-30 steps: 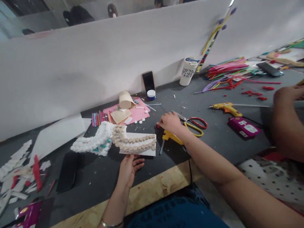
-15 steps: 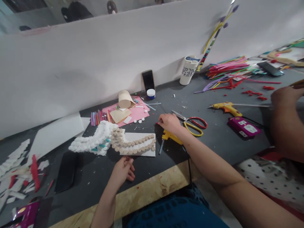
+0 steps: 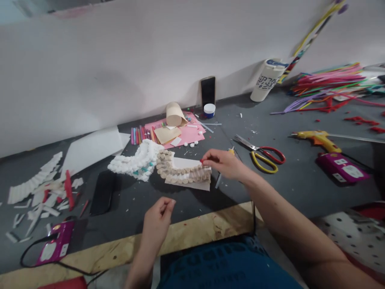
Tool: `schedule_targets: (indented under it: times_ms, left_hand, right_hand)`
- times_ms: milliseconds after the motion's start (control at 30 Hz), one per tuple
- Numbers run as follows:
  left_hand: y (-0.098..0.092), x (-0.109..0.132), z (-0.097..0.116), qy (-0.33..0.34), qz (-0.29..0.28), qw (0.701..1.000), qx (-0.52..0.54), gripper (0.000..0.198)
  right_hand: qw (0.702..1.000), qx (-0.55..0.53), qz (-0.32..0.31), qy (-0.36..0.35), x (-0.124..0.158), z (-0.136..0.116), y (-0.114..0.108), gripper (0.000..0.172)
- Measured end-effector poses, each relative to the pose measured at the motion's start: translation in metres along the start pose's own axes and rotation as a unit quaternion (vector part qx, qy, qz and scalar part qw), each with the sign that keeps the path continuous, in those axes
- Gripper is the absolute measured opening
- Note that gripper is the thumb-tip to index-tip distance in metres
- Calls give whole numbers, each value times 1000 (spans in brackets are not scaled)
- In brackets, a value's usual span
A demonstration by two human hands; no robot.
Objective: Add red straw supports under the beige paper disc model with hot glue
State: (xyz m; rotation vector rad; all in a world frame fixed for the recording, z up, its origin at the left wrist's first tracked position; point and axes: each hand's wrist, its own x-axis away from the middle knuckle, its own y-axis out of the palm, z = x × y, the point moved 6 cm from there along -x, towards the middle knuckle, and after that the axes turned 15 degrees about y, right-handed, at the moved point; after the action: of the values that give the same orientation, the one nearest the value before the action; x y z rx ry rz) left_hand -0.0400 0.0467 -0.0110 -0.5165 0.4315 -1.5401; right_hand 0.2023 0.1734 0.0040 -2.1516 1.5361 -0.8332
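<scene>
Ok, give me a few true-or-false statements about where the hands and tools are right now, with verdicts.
1. The right hand grips the scissors. False: its fingertips are at the card, and the scissors lie apart to its right.
2. The left hand lies flat on the card. False: it is raised in front of the card, fingers pinched.
3. The scissors have red and yellow handles. True.
4. A phone leans against the white board. True.
5. The glue gun sits on the pink paper. False: it lies on the grey table, right of the scissors.
</scene>
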Motion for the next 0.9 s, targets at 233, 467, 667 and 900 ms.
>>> schedule_targets:
  times_ms: [233, 467, 667, 900]
  left_hand:
    - [25, -3, 38, 62, 10, 976, 209, 35]
    - [29, 6, 30, 31, 21, 969, 245, 19]
    - [21, 11, 28, 47, 38, 982, 182, 20]
    - [25, 13, 26, 39, 16, 977, 209, 19]
  right_hand:
    - [862, -471, -178, 54, 68, -21, 81, 30]
    - [888, -427, -142, 94, 83, -17, 96, 32]
    - [918, -363, -115, 108, 88, -11, 101, 27]
    - [888, -400, -158, 161, 91, -2, 112, 34]
